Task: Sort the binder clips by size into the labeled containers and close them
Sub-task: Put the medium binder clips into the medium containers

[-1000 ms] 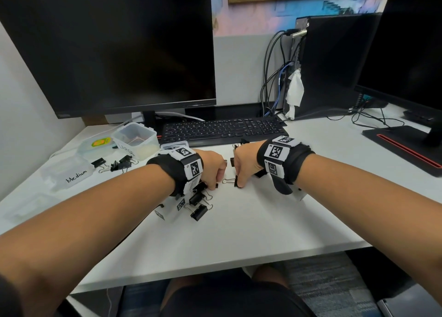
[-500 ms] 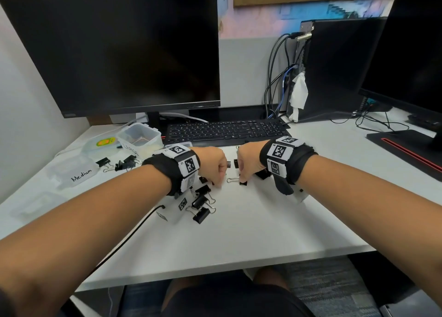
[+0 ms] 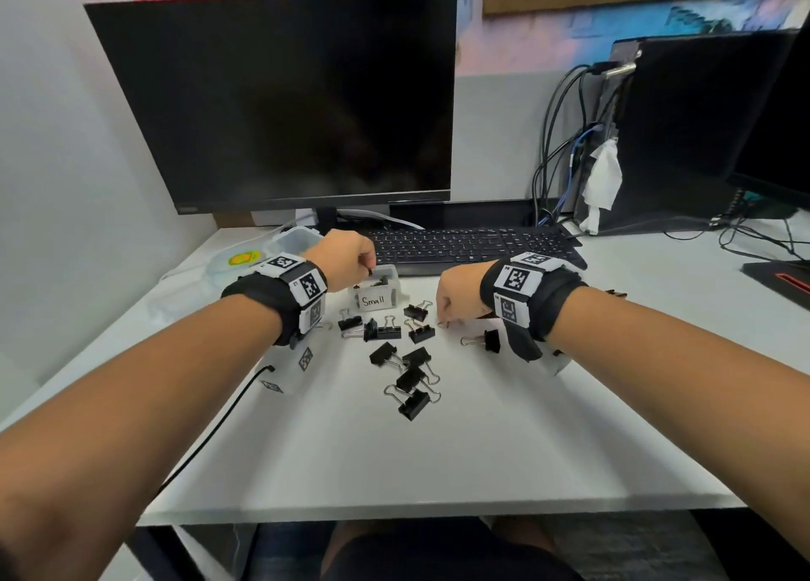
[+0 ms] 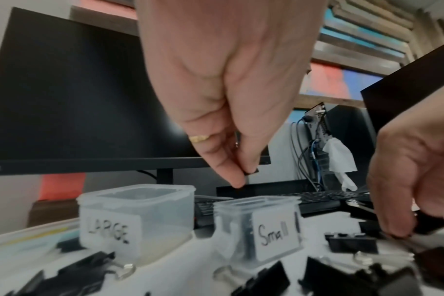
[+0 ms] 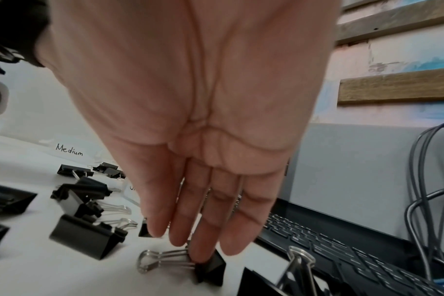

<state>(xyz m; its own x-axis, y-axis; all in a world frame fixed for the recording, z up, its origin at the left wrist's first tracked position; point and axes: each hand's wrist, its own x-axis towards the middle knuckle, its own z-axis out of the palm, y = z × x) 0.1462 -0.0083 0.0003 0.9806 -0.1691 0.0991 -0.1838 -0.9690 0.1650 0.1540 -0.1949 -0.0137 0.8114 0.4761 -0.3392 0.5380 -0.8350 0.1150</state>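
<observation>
My left hand [image 3: 368,267] [image 4: 243,174] hovers just above the open clear container labelled Small [image 3: 376,300] [image 4: 256,226] and pinches a small black binder clip [image 4: 251,171] between thumb and fingertip. Several small clips lie inside that container. My right hand [image 3: 445,317] [image 5: 190,246] reaches down to the white desk [image 3: 526,427] with fairly straight fingers, one fingertip touching a small clip [image 5: 208,264]. Several loose black clips [image 3: 412,379] of different sizes lie between and in front of my hands. The Large container [image 3: 298,236] [image 4: 137,218] stands open behind my left wrist. The Medium container's label [image 5: 69,150] shows far left.
A black keyboard [image 3: 460,247] and a dark monitor [image 3: 285,107] stand right behind the containers. A computer tower [image 3: 683,133] with hanging cables is at the back right. A lid with a green-yellow sticker [image 3: 243,258] lies back left. A thin black cable [image 3: 219,427] crosses the desk's left front.
My left hand has lifted off the desk and moved back over the Small container, carrying a small clip. My right hand stays low among the loose clips. The head view has tilted.
</observation>
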